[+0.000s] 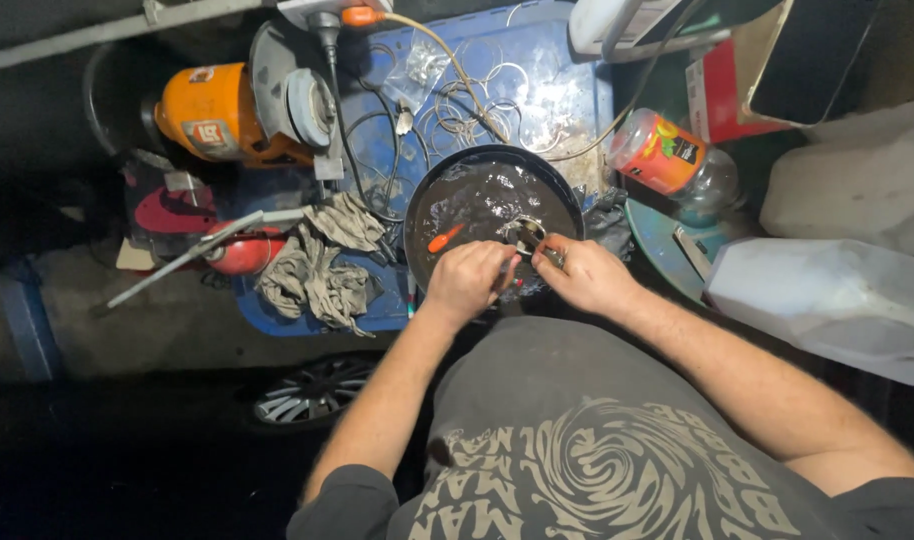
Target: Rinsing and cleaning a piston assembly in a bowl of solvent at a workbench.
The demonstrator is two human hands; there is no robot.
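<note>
1. Left hand (467,280) curled into a fist at pan (447,175) near rim; held item hidden.
2. Right hand (584,275) pinched metal ring part (525,233) over dark liquid.
3. Rags (322,265) lay left of pan.

The left hand (467,280) and right hand (585,275) meet over the near rim of the dark pan (447,180), and their fingers cover most of the small metal part (525,233) between them; what it is cannot be told. The pan's near edge is hidden behind the hands. At lower left, the wheel (312,390) sinks into darkness. The white container (827,300) is cut off by the right edge.
</note>
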